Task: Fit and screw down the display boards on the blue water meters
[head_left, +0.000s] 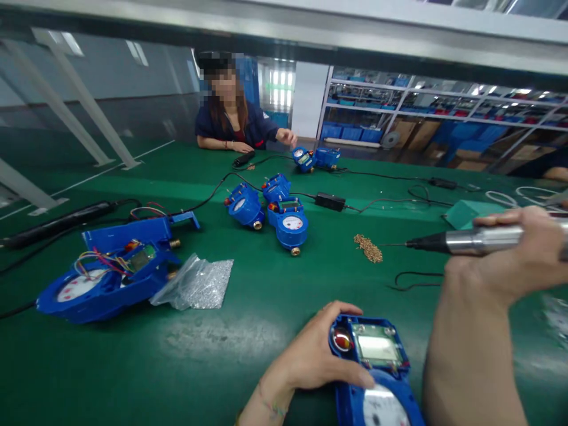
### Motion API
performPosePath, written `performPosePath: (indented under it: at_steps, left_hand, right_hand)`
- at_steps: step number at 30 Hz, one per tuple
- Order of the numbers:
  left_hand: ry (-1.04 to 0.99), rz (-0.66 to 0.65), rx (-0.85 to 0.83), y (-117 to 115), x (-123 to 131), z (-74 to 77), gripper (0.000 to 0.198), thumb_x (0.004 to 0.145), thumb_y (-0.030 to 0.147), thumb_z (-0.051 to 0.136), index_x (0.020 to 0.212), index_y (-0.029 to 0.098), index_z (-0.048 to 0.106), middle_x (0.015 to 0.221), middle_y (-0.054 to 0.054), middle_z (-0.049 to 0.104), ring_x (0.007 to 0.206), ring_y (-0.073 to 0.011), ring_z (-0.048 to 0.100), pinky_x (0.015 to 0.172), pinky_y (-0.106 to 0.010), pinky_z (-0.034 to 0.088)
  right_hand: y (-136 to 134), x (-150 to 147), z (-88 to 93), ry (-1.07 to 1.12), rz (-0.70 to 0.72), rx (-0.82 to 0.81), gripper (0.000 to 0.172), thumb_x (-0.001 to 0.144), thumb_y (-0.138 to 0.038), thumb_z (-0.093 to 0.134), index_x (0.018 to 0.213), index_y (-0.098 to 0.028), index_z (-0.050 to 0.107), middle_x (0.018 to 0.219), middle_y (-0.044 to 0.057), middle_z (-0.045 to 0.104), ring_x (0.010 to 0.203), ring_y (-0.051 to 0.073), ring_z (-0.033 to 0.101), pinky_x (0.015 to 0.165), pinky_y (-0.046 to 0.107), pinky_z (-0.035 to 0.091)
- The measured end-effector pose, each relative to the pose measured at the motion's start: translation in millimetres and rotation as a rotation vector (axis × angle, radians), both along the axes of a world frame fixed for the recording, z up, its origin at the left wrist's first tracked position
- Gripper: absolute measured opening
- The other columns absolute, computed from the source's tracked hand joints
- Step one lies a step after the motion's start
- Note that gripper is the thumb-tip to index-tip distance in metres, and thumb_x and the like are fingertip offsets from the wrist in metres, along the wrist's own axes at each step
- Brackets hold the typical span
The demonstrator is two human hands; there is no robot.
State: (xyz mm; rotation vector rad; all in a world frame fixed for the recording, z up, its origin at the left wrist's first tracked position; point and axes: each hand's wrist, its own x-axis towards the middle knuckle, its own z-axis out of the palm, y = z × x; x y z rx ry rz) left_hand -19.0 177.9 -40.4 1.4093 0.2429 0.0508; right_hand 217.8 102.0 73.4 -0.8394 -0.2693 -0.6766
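Note:
My left hand [322, 355] grips a blue water meter [373, 373] from its left side, near the front edge of the table. The meter's housing is uncovered, showing a circuit board with a display [377, 346] and a round dial below it. At the right, my right hand [528, 254] is wrapped round a silver and black electric screwdriver [474, 239], held level above the table. Its thin bit points left, at a small pile of brass screws [369, 248]; I cannot tell whether the tip touches them.
Several blue meters [291, 228] stand mid-table. An open meter with loose wires [106, 272] and a clear plastic bag [199, 284] lie left. Black cables with a small box [329, 201] cross the table. A co-worker [235, 124] sits opposite; a metal beam [284, 29] spans overhead.

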Motion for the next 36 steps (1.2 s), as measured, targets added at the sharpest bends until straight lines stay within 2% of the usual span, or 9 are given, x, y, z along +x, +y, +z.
performPosePath:
  at_steps: [1,3,8,14,18,22,26,32,36]
  left_hand:
    - [-0.014,-0.013,0.012,2,0,0.4,0.091,0.054,0.059,0.088,0.131,0.021,0.058,0.125,-0.011,0.064,0.109,-0.0312,0.06,0.094,-0.042,0.047]
    - [-0.041,-0.025,0.031,5,1,2.0,0.087,0.065,0.072,0.075,0.132,0.02,0.057,0.129,-0.013,0.062,0.113,-0.032,0.059,0.098,-0.043,0.044]
    - [0.014,-0.031,0.075,5,3,9.2,0.087,0.072,0.08,0.064,0.13,0.016,0.058,0.121,-0.013,0.065,0.107,-0.0302,0.06,0.092,-0.04,0.046]
    - [-0.015,0.027,0.092,0,3,12.0,0.081,0.087,0.081,0.036,0.126,0.015,0.062,0.124,-0.015,0.066,0.117,-0.0314,0.06,0.103,-0.043,0.043]
    - [0.022,0.183,0.053,4,11,8.3,0.07,0.097,0.069,0.03,0.116,0.016,0.069,0.121,-0.013,0.07,0.119,-0.0283,0.062,0.106,-0.042,0.043]
    - [0.046,0.373,0.2,23,31,2.9,0.039,0.089,0.05,0.063,0.1,0.015,0.074,0.104,-0.011,0.075,0.102,-0.0246,0.067,0.094,-0.037,0.05]
    - [0.01,0.525,0.27,44,53,3.9,0.025,0.078,0.03,0.075,0.096,0.014,0.072,0.089,-0.008,0.075,0.082,-0.0179,0.068,0.079,-0.03,0.053]
    - [-0.044,0.587,0.313,48,68,13.3,0.057,0.062,0.022,0.088,0.116,0.015,0.069,0.106,-0.01,0.075,0.085,-0.0181,0.07,0.068,-0.026,0.054]
    - [-0.097,0.615,0.355,43,66,11.9,0.021,0.074,0.028,0.08,0.09,0.014,0.078,0.086,-0.008,0.078,0.078,-0.0194,0.071,0.072,-0.03,0.056]
  right_hand:
    - [4,14,-10.3,-0.038,-0.075,0.012,0.035,0.053,-0.022,0.057,0.087,-0.024,0.048,0.079,-0.003,0.051,0.053,0.009,0.047,0.045,0.024,0.04]
    - [15,38,-34.8,0.006,-0.065,-0.042,0.038,0.055,-0.021,0.059,0.091,-0.022,0.048,0.077,-0.004,0.055,0.052,0.009,0.052,0.049,0.026,0.045]
    - [39,70,-88.7,0.154,0.016,-0.118,0.035,0.058,-0.021,0.064,0.089,-0.021,0.049,0.065,-0.008,0.058,0.052,0.012,0.057,0.053,0.027,0.051]
    - [48,78,-105.7,0.232,0.065,-0.145,0.039,0.057,-0.021,0.066,0.093,-0.021,0.051,0.065,-0.008,0.059,0.052,0.012,0.058,0.052,0.025,0.051]
    - [47,74,-96.8,0.264,0.095,-0.116,0.039,0.058,-0.019,0.064,0.093,-0.021,0.05,0.067,-0.009,0.059,0.051,0.011,0.057,0.052,0.025,0.05]
    - [44,57,-69.9,0.282,0.156,-0.048,0.038,0.057,-0.016,0.061,0.093,-0.021,0.048,0.067,-0.008,0.056,0.048,0.01,0.054,0.05,0.025,0.048]
    - [39,25,-34.1,0.297,0.324,0.027,0.039,0.056,-0.014,0.059,0.092,-0.022,0.048,0.06,-0.009,0.051,0.048,0.01,0.05,0.051,0.025,0.049]
    - [26,-17,-1.3,0.327,0.588,0.088,0.039,0.049,-0.008,0.06,0.086,-0.021,0.054,0.056,-0.006,0.051,0.05,0.011,0.048,0.049,0.023,0.047]
    - [24,-25,3.3,0.351,0.648,0.099,0.034,0.047,-0.007,0.061,0.078,-0.022,0.057,0.055,-0.006,0.051,0.052,0.011,0.047,0.048,0.022,0.046]
